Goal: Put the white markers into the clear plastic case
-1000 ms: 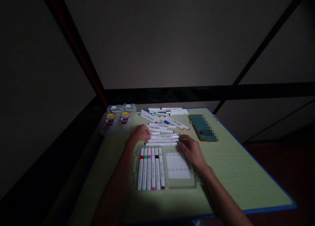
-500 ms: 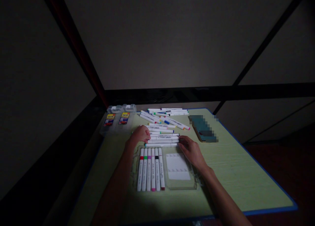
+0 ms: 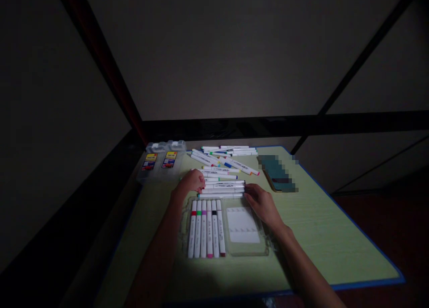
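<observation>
Several white markers (image 3: 223,186) lie crosswise in a stacked row on the table, just beyond an open clear plastic case (image 3: 248,254). At the row's left ends, my left hand (image 3: 193,181) is closed with its fingers curled against them. My right hand (image 3: 264,204) pinches the right ends between thumb and fingers. In the left half of the case, several capped markers (image 3: 207,232) stand side by side, with red, green, purple, pink and black bands. A white card (image 3: 243,225) shows in the other half. My fingers hide some marker ends.
More loose markers (image 3: 231,165) are scattered toward the table's back. A closed clear case (image 3: 159,169) with two labels sits at the back left. On the right lies a blurred teal flat object (image 3: 278,174). The green table (image 3: 335,241) has a blue edge.
Both hands stay at the ends of the marker row, with hardly any movement. The whole view has shifted very slightly.
</observation>
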Tool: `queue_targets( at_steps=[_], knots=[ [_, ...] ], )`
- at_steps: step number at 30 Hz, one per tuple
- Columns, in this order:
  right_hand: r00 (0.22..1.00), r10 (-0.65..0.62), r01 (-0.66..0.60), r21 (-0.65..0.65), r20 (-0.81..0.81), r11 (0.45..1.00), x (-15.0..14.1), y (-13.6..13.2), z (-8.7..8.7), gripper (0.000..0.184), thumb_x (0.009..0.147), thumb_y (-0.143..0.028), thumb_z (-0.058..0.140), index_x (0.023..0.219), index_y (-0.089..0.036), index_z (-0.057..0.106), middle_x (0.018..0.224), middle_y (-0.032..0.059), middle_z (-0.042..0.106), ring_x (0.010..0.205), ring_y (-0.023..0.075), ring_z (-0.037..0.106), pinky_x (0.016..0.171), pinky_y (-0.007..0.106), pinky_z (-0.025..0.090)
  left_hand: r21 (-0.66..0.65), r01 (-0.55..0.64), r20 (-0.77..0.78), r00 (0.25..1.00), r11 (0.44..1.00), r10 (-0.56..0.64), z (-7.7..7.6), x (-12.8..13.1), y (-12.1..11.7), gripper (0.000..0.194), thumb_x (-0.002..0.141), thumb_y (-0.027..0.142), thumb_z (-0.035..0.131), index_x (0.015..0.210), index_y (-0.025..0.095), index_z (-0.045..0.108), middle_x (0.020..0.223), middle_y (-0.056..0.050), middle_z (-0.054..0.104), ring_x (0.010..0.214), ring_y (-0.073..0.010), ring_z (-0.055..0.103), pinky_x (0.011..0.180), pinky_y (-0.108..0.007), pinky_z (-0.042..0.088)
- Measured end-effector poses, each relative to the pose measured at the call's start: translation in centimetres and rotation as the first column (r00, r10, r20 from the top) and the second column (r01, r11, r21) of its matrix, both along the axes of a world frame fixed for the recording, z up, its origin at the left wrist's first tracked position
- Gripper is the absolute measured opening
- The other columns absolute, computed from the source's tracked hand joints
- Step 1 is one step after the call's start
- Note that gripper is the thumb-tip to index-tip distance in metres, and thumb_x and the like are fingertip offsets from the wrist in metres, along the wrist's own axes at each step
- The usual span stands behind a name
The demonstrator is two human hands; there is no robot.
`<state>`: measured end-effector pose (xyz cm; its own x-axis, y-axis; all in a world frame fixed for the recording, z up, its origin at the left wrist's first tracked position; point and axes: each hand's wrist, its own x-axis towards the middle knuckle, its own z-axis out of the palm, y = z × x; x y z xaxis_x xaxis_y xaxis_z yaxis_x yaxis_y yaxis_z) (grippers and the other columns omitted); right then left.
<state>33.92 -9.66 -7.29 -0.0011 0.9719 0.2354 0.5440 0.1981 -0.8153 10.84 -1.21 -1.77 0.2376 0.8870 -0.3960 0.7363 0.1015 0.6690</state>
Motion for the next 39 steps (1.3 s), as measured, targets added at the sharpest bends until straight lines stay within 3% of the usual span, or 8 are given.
queue_targets(
  at_steps=[8,17,21,25,31,39],
  knots=[
    [0.998,-0.03,0.03,0.01,0.053,1.0,0.1,0.2,-0.1,0.019,0.076,-0.021,0.046,0.094,-0.016,0.05,0.087,0.0094,0.067,0.077,0.0182,0.064,0.07,0.031,0.049,0.002,0.009,-0.011,1.0,1.0,-0.009,-0.2,-0.1,0.2,0.009,0.07,0.007,0.05,0.062,0.01,0.051,0.057,0.0,0.057,0.043,-0.0071,0.054,0.043,-0.015,0.042],
    [0.969,-0.058,0.05,0.038,0.242,0.998,1.5,0.4,0.7,0.018,0.076,-0.019,0.046,0.092,-0.017,0.054,0.086,0.0067,0.067,0.077,0.0169,0.063,0.068,0.026,0.047,0.029,-0.017,0.011,1.0,0.999,0.017,1.0,-1.0,0.1,0.01,0.074,0.014,0.048,0.071,0.008,0.056,0.069,-0.003,0.062,0.045,-0.0077,0.057,0.046,-0.017,0.045],
    [0.889,-0.202,0.187,0.077,0.411,0.979,3.4,1.7,2.1,0.014,0.074,-0.018,0.047,0.076,-0.017,0.061,0.079,0.0082,0.064,0.071,0.0206,0.059,0.066,0.03,0.043,0.0,-0.018,0.034,0.999,1.0,0.018,1.7,-0.9,-0.1,0.011,0.077,0.016,0.049,0.075,0.008,0.056,0.07,-0.004,0.061,0.046,-0.0077,0.057,0.048,-0.016,0.046],
    [0.772,-0.308,0.29,0.123,0.555,0.949,4.5,3.4,2.8,0.02,0.077,-0.023,0.046,0.081,-0.019,0.065,0.086,0.0101,0.058,0.083,0.0255,0.054,0.069,0.036,0.04,-0.015,-0.011,0.057,0.998,1.0,0.012,2.1,-0.7,-0.2,0.013,0.078,0.018,0.049,0.077,0.008,0.057,0.073,-0.004,0.061,0.047,-0.0077,0.057,0.049,-0.017,0.046],
    [0.652,-0.34,0.335,0.145,0.678,0.931,4.2,4.8,2.0,0.023,0.076,-0.025,0.051,0.095,-0.022,0.065,0.1,0.0136,0.052,0.094,0.0307,0.045,0.072,0.046,0.037,-0.004,0.002,0.063,0.998,1.0,-0.001,2.0,-0.9,-0.3,0.013,0.078,0.019,0.05,0.079,0.008,0.058,0.073,-0.003,0.061,0.045,-0.0079,0.057,0.047,-0.018,0.044],
    [0.581,-0.365,0.353,0.178,0.728,0.918,3.7,5.5,0.9,0.025,0.081,-0.031,0.046,0.095,-0.02,0.065,0.101,0.0157,0.051,0.092,0.0324,0.043,0.071,0.052,0.036,-0.025,0.012,0.053,0.999,1.0,-0.01,2.4,-0.7,-0.6,0.014,0.079,0.021,0.049,0.081,0.009,0.058,0.076,-0.004,0.062,0.047,-0.007,0.057,0.046,-0.015,0.045]
  ],
)
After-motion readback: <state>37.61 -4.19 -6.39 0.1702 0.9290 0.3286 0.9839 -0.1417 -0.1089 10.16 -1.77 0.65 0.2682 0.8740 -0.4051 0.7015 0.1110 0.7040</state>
